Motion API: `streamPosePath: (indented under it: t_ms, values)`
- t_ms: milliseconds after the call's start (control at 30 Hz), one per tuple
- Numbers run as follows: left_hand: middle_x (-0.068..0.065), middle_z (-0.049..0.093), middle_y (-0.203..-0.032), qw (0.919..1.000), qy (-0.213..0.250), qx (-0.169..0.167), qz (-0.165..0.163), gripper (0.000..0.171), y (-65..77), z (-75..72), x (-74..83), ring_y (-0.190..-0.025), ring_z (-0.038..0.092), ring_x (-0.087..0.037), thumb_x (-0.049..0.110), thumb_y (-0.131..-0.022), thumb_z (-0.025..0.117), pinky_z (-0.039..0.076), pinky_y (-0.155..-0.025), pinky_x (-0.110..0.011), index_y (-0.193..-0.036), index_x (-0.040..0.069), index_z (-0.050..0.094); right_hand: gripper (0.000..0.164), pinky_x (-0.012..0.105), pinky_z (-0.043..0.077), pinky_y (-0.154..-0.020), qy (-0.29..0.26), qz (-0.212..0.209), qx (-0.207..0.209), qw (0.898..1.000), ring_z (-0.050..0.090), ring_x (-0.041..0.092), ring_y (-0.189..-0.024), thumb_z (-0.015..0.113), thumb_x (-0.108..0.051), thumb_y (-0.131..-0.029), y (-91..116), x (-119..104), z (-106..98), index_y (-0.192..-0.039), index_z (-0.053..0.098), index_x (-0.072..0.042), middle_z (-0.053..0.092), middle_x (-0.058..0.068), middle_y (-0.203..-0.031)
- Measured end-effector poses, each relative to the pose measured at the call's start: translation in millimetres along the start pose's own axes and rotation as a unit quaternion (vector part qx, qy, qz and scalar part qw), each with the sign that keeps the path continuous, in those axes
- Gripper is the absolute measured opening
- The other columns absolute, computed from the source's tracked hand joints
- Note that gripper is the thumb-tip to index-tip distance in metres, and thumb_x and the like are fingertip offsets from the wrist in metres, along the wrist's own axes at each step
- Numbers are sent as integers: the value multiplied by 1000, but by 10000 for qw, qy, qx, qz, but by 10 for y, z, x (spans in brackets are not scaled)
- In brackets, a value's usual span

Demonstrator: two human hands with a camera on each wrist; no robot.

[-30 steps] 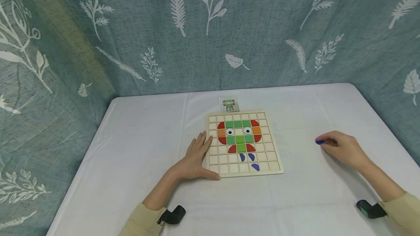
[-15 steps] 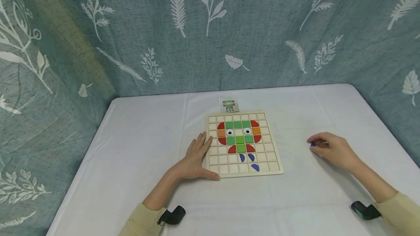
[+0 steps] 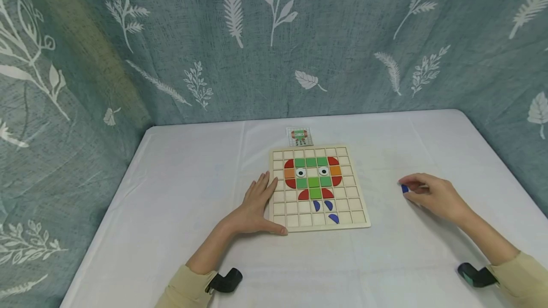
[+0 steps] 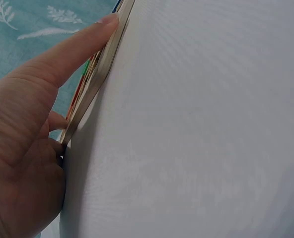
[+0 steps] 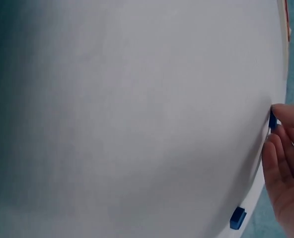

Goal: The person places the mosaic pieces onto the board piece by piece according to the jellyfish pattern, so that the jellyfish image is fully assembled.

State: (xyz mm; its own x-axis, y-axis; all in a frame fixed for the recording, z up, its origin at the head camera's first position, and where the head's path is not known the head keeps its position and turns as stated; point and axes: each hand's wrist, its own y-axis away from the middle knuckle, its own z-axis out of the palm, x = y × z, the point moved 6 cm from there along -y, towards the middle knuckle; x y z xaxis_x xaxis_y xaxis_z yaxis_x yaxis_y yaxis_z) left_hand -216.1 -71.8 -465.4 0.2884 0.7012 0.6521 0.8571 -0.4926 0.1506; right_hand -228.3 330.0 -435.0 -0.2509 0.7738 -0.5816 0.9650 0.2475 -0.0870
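Observation:
My left hand [image 3: 252, 208] lies with spread fingers along the left side of a wooden grid board [image 3: 282, 222]; its thumb touches the board's near edge. Red, green and orange tiles and two eye tiles form a figure there. Below them lie three blue half-round tiles, one tilted in the lower row [image 3: 334, 218]. To the right of the board, my right hand [image 3: 436, 196] pinches a blue tile [image 3: 404, 188] between thumb and fingers, close above the cloth. In the right wrist view another blue piece [image 5: 238, 218] lies on the cloth; from the head view it is hidden.
A small picture card [image 3: 299, 136] with a similar figure lies just behind the board. White cloth [image 3: 205, 165] covers the table. A green leaf-patterned curtain [image 3: 342, 51] hangs at the back and sides.
My right hand has moved left toward the board with the blue tile, then slowed; the tile has turned in its fingers. My left hand and the board stay in place.

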Motion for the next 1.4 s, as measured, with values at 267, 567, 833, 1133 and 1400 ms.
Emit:
streamPosePath:
  t_ms: [267,567,833,1133,1400]
  values:
    - [-16,-8,-162,10000,43,1,7,129,-1,-7,6,-148,-14,-24,50,-66,86,-6,-118,-44,-157,5,7,34,16,52,-77,-708,92,-203,9972,59,8,-96,71,-17,-90,-55,-184,142,-122,65,-5,67,13,-114]
    - [-16,-8,-162,10000,-12,-1,14,128,-3,-10,9,-148,-13,-24,50,-66,86,-6,-118,-44,-157,5,7,32,20,52,-86,-1501,-226,-618,9865,59,17,-96,72,-10,-88,-135,-653,425,-119,66,-4,67,8,-112]
    - [-17,-7,-162,10000,14,17,38,128,-7,-12,18,-148,-12,-26,49,-66,87,-5,-118,-45,-157,5,8,28,25,54,-85,-1757,-658,-1213,9747,60,17,-91,74,-5,-85,-172,-1069,754,-113,68,-8,66,2,-106]
    - [-16,-7,-162,10000,14,18,24,127,-5,-16,11,-148,-12,-26,49,-66,87,-5,-118,-47,-157,5,9,28,23,51,-70,-1295,-1646,-1667,9635,58,13,-85,77,-11,-83,-191,-1425,1004,-110,68,-13,65,-7,-98]
    - [-17,-6,-162,10000,-6,16,63,127,-4,-18,14,-148,-12,-26,49,-66,87,-5,-118,-46,-157,5,9,27,23,50,-72,-745,-1880,-1777,9631,57,9,-85,75,-14,-86,-196,-1515,1102,-111,67,-16,64,-8,-99]
